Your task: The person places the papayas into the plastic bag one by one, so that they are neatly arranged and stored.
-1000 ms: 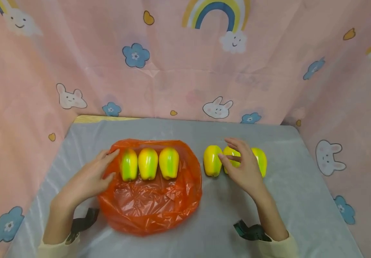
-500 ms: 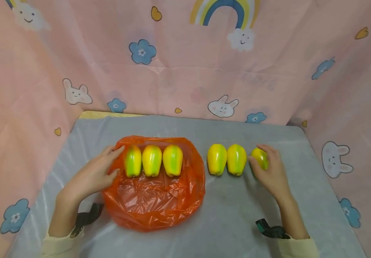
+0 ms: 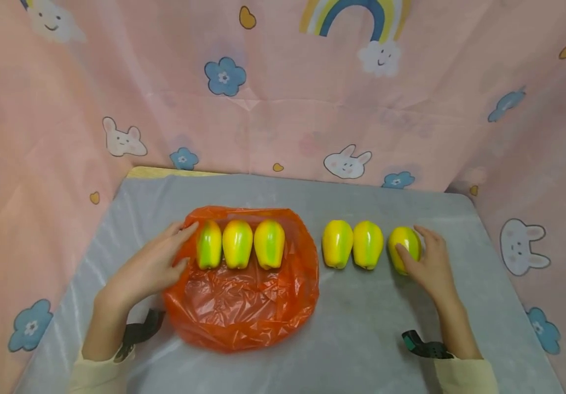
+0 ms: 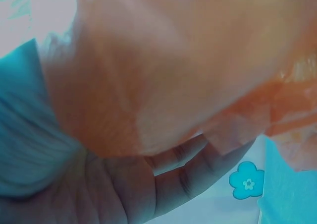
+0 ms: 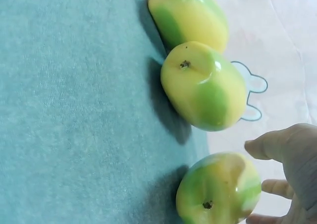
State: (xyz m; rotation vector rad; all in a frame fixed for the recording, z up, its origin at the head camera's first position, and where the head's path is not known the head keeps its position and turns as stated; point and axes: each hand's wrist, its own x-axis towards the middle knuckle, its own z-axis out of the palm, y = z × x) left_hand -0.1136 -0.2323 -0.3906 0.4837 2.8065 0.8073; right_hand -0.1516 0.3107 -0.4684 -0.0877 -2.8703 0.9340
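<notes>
Three glossy yellow-green mangoes (image 3: 237,244) lie side by side at the back of an orange plastic bag (image 3: 243,334), whose mouth is spread wide. At the bag's left rim is my left hand (image 3: 152,268), its fingers extended against the plastic; in the left wrist view the film hides part of the hand. Right of the bag, two mangoes (image 3: 353,244) lie close together. My right hand (image 3: 432,267) is at another mango (image 5: 218,189), thumb and fingers spread around its right side. In the right wrist view the thumb stands apart from the fruit.
A grey cloth (image 3: 357,334) covers the table, with a strip of wood (image 3: 165,172) showing at the back left. Pink printed curtain (image 3: 283,109) hangs behind and at both sides. Black straps with camera mounts (image 3: 426,347) sit on both wrists.
My right hand has moved right, from over the middle loose mango to the rightmost one. That mango now lies slightly apart from its neighbours. My left hand stays at the bag's rim.
</notes>
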